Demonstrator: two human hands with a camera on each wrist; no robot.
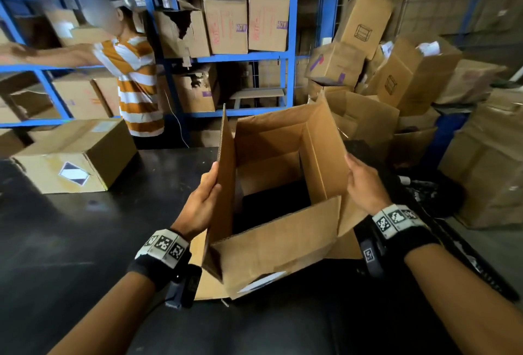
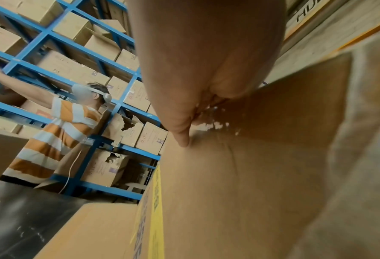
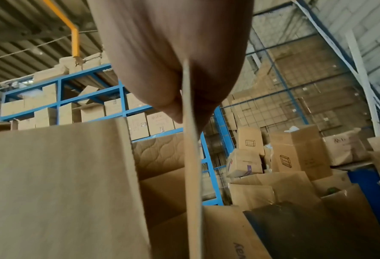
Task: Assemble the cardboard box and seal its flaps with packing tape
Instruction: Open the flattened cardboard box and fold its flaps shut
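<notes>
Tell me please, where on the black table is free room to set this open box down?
Bare black table lies left of the open box, in front of the closed carton. The left hand and right hand grip its flaps. Right of it, stacked cartons crowd.

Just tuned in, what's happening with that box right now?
A person is opening up a cardboard box on a dark table. The left hand grips the upright left flap, and the right hand grips the right flap. All flaps are up and no tape is in view. Another person works at the blue shelves behind.
</notes>
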